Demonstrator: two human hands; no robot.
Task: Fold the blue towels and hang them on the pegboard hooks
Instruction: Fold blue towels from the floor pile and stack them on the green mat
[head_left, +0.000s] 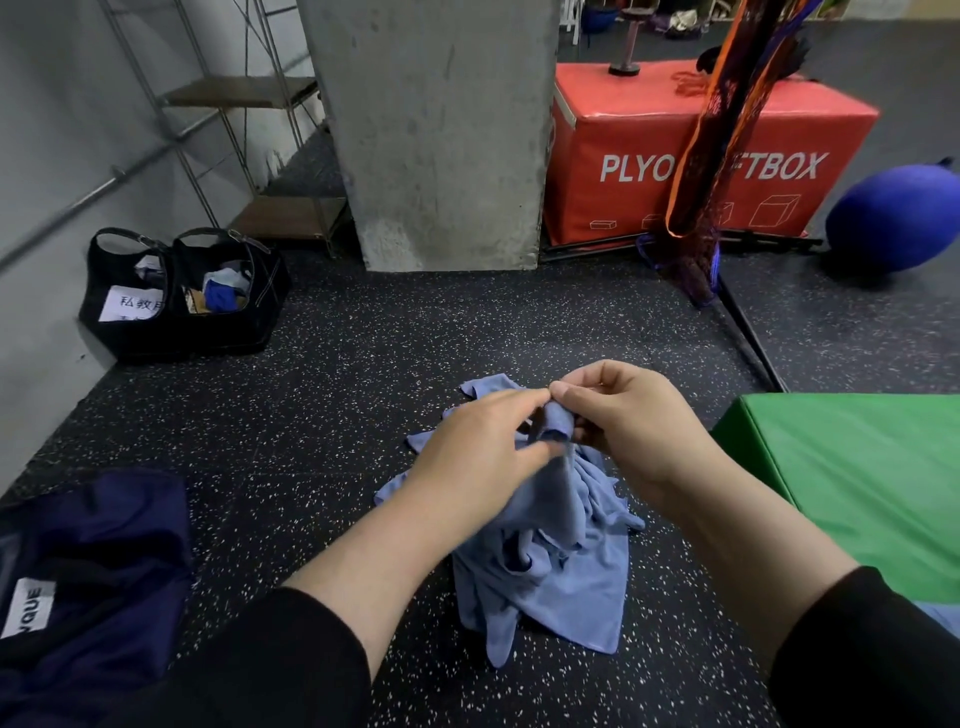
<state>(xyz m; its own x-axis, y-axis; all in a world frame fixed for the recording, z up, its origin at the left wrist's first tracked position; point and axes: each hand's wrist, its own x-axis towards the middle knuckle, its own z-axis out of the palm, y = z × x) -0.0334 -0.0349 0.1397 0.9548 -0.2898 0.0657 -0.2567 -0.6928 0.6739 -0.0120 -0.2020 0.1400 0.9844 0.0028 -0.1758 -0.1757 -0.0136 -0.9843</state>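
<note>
Your 2 hands meet at a bunched edge of the towel (550, 561): left hand (480, 452) and right hand (631, 421) both pinch it, fingers curled. Below your fingers, the towel hangs crumpled onto the floor (322, 395); a green mat (857, 467) lies right.

The floor (322, 415) was black rubber flecked with white. A bare concrete pillar (436, 130) rose at the centre back, with a grey wall (47, 130) to its left and a wire-framed shelf unit (249, 150) with wooden boards standing against it. A black bag (176, 296) sat at the foot of that wall. Right of the pillar stood a red plyo box (649, 156), a blue ball (893, 218) beyond it, and a green padded block (857, 467) nearer. A dark navy bag (88, 571) lay at lower left
</note>
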